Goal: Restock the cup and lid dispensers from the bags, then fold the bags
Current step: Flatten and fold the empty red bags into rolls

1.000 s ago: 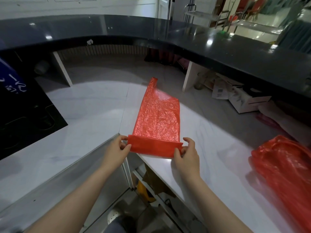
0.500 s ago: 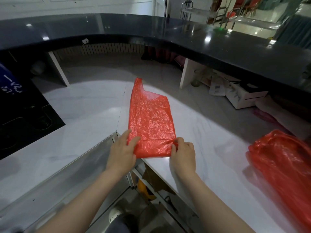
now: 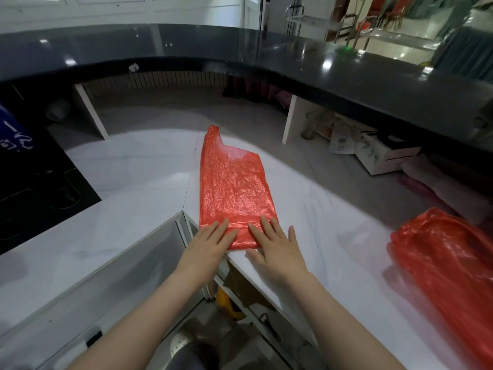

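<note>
2 flat hands, left hand (image 3: 206, 247) and right hand (image 3: 277, 248), fingers straight on red bag (image 3: 232, 188) near counter edge (image 3: 256, 273).

This is the staff side of a service counter in a café or canteen. A raised curved black countertop (image 3: 346, 73) fronts the white marble surface (image 3: 138, 182), and beyond it stand metal trolleys (image 3: 330, 20) and red chairs (image 3: 394, 6).

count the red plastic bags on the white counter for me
2. One red bag lies flat in the middle of the white counter, its near folded end pressed under the left hand and right hand. A second, crumpled red bag sits at the right, partly cut off.
</note>
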A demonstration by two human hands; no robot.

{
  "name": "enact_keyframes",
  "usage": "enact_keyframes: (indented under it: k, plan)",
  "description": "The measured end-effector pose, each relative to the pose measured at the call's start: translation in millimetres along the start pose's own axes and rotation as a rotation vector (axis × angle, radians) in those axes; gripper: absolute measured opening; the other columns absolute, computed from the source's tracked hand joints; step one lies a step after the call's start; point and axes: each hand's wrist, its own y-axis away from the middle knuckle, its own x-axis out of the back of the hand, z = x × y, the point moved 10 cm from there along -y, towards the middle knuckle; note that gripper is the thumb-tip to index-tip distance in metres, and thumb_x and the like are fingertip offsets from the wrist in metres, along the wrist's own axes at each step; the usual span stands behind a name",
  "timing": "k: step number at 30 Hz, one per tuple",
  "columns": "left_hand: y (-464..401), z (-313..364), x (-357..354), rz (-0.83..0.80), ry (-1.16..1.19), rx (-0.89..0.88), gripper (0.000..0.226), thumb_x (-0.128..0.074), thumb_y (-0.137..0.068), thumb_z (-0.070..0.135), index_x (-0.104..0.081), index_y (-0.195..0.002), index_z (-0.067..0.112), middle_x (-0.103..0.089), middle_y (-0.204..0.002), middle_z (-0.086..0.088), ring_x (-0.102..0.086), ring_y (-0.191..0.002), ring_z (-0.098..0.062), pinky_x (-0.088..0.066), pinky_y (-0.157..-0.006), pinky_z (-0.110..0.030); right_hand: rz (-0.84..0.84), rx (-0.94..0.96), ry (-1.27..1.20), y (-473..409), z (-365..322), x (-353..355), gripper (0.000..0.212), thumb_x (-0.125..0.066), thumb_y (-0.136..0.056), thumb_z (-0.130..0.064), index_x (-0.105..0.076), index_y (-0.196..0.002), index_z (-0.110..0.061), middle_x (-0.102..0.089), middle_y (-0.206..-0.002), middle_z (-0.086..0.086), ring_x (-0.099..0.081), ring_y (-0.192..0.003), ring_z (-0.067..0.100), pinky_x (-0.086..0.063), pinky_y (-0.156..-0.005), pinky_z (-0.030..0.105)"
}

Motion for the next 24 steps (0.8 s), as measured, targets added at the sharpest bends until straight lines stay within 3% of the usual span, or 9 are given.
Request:
enact_keyframes:
  k: [4, 7, 9, 11, 13, 17, 20, 22, 24]
  plan:
    - [9.8, -23.4, 9.0, 0.061, 0.166, 0.091, 0.062, -0.054, -0.093, 0.019, -0.027, -0.149, 0.027, -0.023, -0.157, 0.001, -0.022, -0.144, -0.018, -0.02, -0.116, -0.033, 0.075, -0.012, -0.063, 4.3, 3.0, 3.7, 0.07, -0.02, -0.085, -0.073, -0.004, -0.148, -0.046, -0.001, -0.16, -0.013, 0.012, -0.146, 0.013, 0.015, -0.113, 0.042]
    - [14.0, -39.8, 26.6, 0.181, 0.429, 0.205, 0.045, -0.058, -0.089, 0.013, -0.054, -0.132, 0.025, -0.054, -0.136, 0.003, -0.051, -0.123, -0.017, -0.041, -0.101, -0.031, 0.298, -0.127, -0.32, 16.9, 21.3, 19.0, 0.052, -0.046, -0.084, -0.054, -0.032, -0.134, -0.052, -0.034, -0.133, -0.035, -0.027, -0.125, -0.008, -0.028, -0.113, 0.041]
    - [15.0, -52.9, 32.3, 0.236, 0.628, 0.311, 0.036, -0.06, -0.085, 0.005, -0.063, -0.116, 0.024, -0.065, -0.114, 0.005, -0.058, -0.102, -0.011, -0.045, -0.09, -0.027, 0.386, -0.225, -0.55, 21.2, 41.6, 20.4, 0.034, -0.05, -0.083, -0.032, -0.051, -0.111, -0.051, -0.045, -0.112, -0.036, -0.044, -0.104, -0.007, -0.052, -0.09, 0.033]
    - [15.6, -62.5, 32.3, 0.258, 0.824, 0.393, 0.031, -0.063, -0.083, 0.001, -0.065, -0.105, 0.022, -0.065, -0.101, 0.008, -0.058, -0.091, -0.005, -0.048, -0.087, -0.028, 0.431, -0.25, -0.622, 21.6, 47.4, 23.0, 0.021, -0.044, -0.084, -0.032, -0.057, -0.094, -0.045, -0.05, -0.101, -0.034, -0.05, -0.093, -0.002, -0.054, -0.076, 0.033]
    - [15.8, -68.7, 32.3, 0.284, 0.925, 0.444, 0.024, -0.066, -0.084, 0.006, -0.063, -0.102, 0.021, -0.064, -0.095, 0.009, -0.056, -0.088, 0.001, -0.048, -0.082, -0.024, 0.487, -0.266, -0.589, 23.1, 47.2, 27.6, 0.017, -0.039, -0.083, -0.04, -0.054, -0.09, -0.046, -0.051, -0.09, -0.029, -0.048, -0.09, -0.003, -0.051, -0.074, 0.031]
    - [12.2, -73.6, 28.7, 0.31, 0.969, 0.497, 0.025, -0.067, -0.087, 0.019, -0.057, -0.111, 0.019, -0.062, -0.091, 0.006, -0.058, -0.081, -0.004, -0.04, -0.064, -0.012, 0.542, -0.421, -0.632, 28.9, 57.6, 27.3, 0.021, -0.047, -0.084, -0.042, -0.039, -0.102, -0.05, -0.05, -0.083, -0.019, -0.055, -0.081, 0.008, -0.055, -0.07, 0.037]
    - [6.7, -74.8, 23.6, 0.268, 0.909, 0.562, 0.034, -0.065, -0.088, 0.025, -0.055, -0.119, 0.017, -0.06, -0.086, 0.006, -0.057, -0.075, -0.005, -0.039, -0.058, -0.012, 0.526, -0.443, -0.626, 29.8, 59.3, 26.8, 0.031, -0.05, -0.087, -0.038, -0.033, -0.113, -0.045, -0.051, -0.085, -0.014, -0.054, -0.081, 0.009, -0.055, -0.07, 0.037]
    - [5.9, -74.4, 22.6, 0.242, 0.751, 0.565, 0.047, -0.066, -0.087, 0.032, -0.05, -0.129, 0.017, -0.061, -0.1, 0.002, -0.058, -0.088, -0.01, -0.048, -0.07, -0.022, 0.484, -0.442, -0.574, 28.0, 57.8, 24.0, 0.03, -0.049, -0.089, -0.039, -0.033, -0.114, -0.044, -0.048, -0.094, -0.009, -0.053, -0.086, 0.01, -0.054, -0.074, 0.035]
    - [3.9, -67.5, 31.9, 0.284, 0.512, 0.483, 0.056, -0.064, -0.087, 0.038, -0.045, -0.136, 0.019, -0.051, -0.128, -0.006, -0.05, -0.117, -0.023, -0.046, -0.095, -0.039, 0.478, -0.438, -0.55, 27.4, 57.5, 23.2, 0.035, -0.049, -0.09, -0.037, -0.031, -0.12, -0.04, -0.047, -0.097, -0.006, -0.051, -0.087, 0.01, -0.051, -0.074, 0.032]
